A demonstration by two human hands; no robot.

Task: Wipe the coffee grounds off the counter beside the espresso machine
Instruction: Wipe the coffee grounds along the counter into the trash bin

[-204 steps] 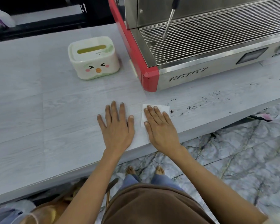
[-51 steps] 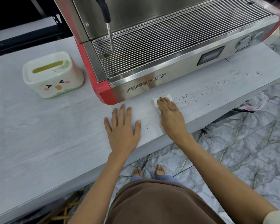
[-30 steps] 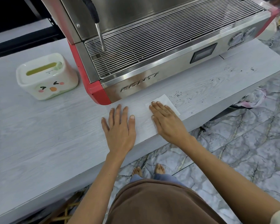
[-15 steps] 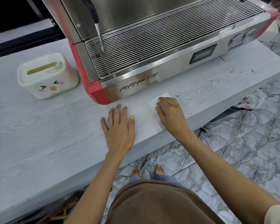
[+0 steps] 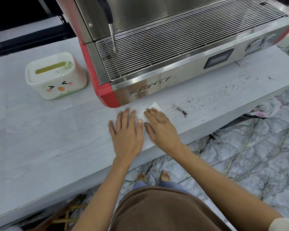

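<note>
Right hand (image 5: 162, 127) lies flat, fingers (image 5: 153, 112) spread open on the white tissue (image 5: 154, 106); left hand (image 5: 126, 130) flat and open on the bare surface (image 5: 48, 130) beside it, gripping nothing. Coffee grounds (image 5: 180, 110) lie in a short line just right of the right fingertips, with scattered specks further right. Advice: keep the palm pressed down and sweep over that line, gathering rather than smearing.

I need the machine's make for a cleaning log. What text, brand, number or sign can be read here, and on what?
"CONTI", as best it reads: raised letters on the steel front panel of the red-sided espresso machine.
Small dark display on that panel: blank, nothing readable.
Two round gauges: markings too blurred.
White tissue box with a cartoon face: tiny print on top, illegible.
</note>
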